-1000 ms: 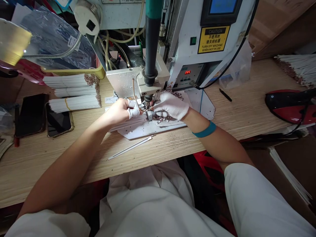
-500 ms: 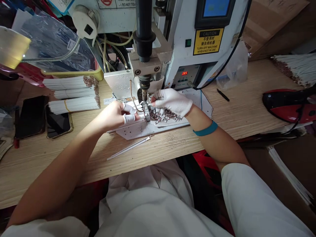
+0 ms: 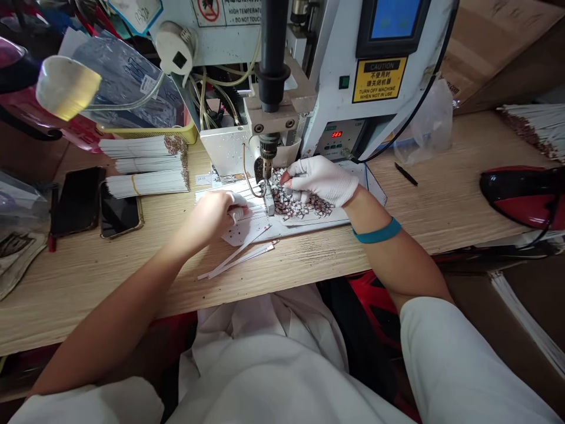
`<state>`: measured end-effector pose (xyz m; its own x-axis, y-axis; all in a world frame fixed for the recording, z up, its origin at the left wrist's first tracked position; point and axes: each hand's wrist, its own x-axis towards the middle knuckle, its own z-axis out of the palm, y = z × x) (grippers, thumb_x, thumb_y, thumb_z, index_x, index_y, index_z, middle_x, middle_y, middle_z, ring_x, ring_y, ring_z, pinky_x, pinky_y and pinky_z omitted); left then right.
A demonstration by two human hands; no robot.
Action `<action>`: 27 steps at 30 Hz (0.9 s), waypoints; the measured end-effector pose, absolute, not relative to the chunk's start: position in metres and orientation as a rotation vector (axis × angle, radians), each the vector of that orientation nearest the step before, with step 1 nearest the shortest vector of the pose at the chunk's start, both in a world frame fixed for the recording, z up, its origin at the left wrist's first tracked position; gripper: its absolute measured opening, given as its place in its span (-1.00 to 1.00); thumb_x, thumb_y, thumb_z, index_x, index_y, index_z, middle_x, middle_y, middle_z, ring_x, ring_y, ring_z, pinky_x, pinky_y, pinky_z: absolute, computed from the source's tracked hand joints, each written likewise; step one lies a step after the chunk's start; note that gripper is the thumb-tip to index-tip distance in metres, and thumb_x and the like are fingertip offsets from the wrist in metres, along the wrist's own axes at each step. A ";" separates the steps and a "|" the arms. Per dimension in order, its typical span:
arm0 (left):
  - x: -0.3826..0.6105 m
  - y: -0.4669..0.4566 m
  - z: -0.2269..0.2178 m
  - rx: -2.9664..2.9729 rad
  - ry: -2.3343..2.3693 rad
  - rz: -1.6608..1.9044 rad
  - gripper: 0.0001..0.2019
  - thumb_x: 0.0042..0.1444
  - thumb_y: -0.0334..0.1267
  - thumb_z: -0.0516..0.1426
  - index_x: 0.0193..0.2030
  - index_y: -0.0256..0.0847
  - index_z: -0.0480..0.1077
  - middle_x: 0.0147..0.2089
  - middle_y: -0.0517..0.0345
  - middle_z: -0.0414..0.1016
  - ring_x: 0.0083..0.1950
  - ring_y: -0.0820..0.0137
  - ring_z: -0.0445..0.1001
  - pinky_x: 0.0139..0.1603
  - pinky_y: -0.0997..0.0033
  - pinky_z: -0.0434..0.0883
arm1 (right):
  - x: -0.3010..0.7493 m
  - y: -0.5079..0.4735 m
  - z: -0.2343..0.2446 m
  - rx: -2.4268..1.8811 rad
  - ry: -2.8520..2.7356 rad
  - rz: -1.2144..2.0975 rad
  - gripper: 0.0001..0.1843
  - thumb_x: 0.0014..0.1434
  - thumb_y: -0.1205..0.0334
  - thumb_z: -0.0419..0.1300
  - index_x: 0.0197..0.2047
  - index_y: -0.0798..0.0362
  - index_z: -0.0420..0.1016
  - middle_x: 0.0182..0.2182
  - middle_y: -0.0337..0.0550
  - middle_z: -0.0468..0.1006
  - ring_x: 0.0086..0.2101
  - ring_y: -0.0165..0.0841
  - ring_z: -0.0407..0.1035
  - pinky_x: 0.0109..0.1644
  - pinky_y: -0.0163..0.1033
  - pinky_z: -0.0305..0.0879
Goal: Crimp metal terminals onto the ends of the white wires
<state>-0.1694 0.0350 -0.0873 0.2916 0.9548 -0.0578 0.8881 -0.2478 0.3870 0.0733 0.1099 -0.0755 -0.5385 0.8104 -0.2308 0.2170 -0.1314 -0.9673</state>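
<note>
Head view: we look down at our two hands, working below a press head [image 3: 267, 150].

Left fingers: our left hand [image 3: 212, 215] is curled closed over a bundle of white strips [image 3: 242, 203], just left of the press head; a white finger cot [image 3: 236, 215] shows on one finger.

Right fingers: our right hand [image 3: 320, 179], in a white glove, has its fingers drawn narrow, just right of the press head; we cannot tell whether they hold anything.

Work spot: the strip ends meet a small metal clamp [image 3: 269, 203] directly below the press head.

Pile: small brown-and-silver metal pieces [image 3: 298, 203] lie under our right fingers, on a white sheet [image 3: 318, 219].

Wrist: a teal wristband [image 3: 377, 231] circles our right wrist.

Writing: above the press head, a sign [image 3: 223, 12] reads "HIGH TEMPERATURE" and "DO NOT TOUCH". To its right, a yellow caution label [image 3: 379, 79] reads "TURN OFF MACHINE WHEN NOT IN USE". A red display [image 3: 336, 133] beside it appears to read 385.

Bench: stacked white strips [image 3: 145, 168] and two phones [image 3: 97, 201] sit left of the press head.
</note>
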 end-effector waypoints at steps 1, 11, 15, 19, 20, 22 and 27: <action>-0.171 0.037 -0.085 2.187 1.669 0.279 -0.72 0.00 -0.33 0.03 -0.26 -0.25 0.56 -0.36 0.05 0.57 -0.37 0.33 0.46 -0.37 0.44 0.28 | 0.074 0.110 -0.075 -1.143 -1.705 1.696 -0.88 0.02 0.38 0.31 -0.32 0.19 0.49 -0.56 -0.24 0.42 -0.59 -0.50 0.34 -0.64 -0.43 0.30; -0.177 0.050 -0.078 1.935 1.510 0.368 -0.70 0.03 -0.05 0.15 -0.33 -0.28 0.52 -0.48 0.15 0.47 -0.47 0.42 0.34 -0.47 0.49 0.18 | 0.070 0.109 -0.079 -1.082 -1.637 1.805 -0.85 -0.01 0.34 0.34 -0.35 0.17 0.46 -0.52 -0.22 0.46 -0.58 -0.45 0.40 -0.54 -0.33 0.44; -0.175 0.054 -0.075 1.765 1.480 0.380 -0.65 0.00 0.02 0.17 -0.31 -0.28 0.51 -0.49 0.20 0.43 -0.51 0.49 0.25 -0.50 0.52 0.15 | 0.060 0.107 -0.089 -1.019 -1.634 1.871 -0.82 0.04 0.33 0.30 -0.30 0.14 0.39 -0.43 -0.18 0.47 -0.55 -0.42 0.43 -0.59 -0.33 0.45; -0.173 0.056 -0.075 1.720 1.471 0.442 -0.62 -0.02 0.02 0.18 -0.29 -0.30 0.54 -0.42 0.16 0.48 -0.48 0.50 0.26 -0.48 0.53 0.17 | 0.056 0.106 -0.094 -1.026 -1.737 1.848 -0.82 0.10 0.28 0.28 -0.30 0.13 0.34 -0.46 -0.22 0.44 -0.53 -0.43 0.43 -0.55 -0.34 0.46; -0.173 0.057 -0.076 1.715 1.461 0.455 -0.63 -0.02 0.01 0.19 -0.29 -0.30 0.54 -0.41 0.16 0.49 -0.47 0.50 0.26 -0.48 0.54 0.17 | 0.056 0.106 -0.095 -1.036 -1.765 1.791 -0.83 0.10 0.28 0.28 -0.31 0.13 0.35 -0.46 -0.22 0.43 -0.53 -0.45 0.41 -0.56 -0.37 0.43; -0.173 0.058 -0.078 1.701 1.449 0.470 -0.65 -0.02 -0.02 0.19 -0.29 -0.30 0.54 -0.40 0.16 0.49 -0.47 0.51 0.27 -0.48 0.54 0.17 | 0.055 0.107 -0.096 -1.056 -1.812 1.661 -0.86 0.10 0.30 0.27 -0.34 0.15 0.37 -0.43 -0.20 0.45 -0.53 -0.49 0.36 -0.59 -0.41 0.37; -0.171 0.058 -0.081 1.678 1.472 0.483 -0.66 -0.04 -0.04 0.20 -0.30 -0.31 0.55 -0.44 0.17 0.47 -0.48 0.51 0.25 -0.49 0.54 0.18 | 0.053 0.104 -0.096 -1.020 -1.783 1.680 -0.90 0.09 0.38 0.23 -0.30 0.14 0.38 -0.46 -0.21 0.46 -0.56 -0.50 0.34 -0.57 -0.39 0.36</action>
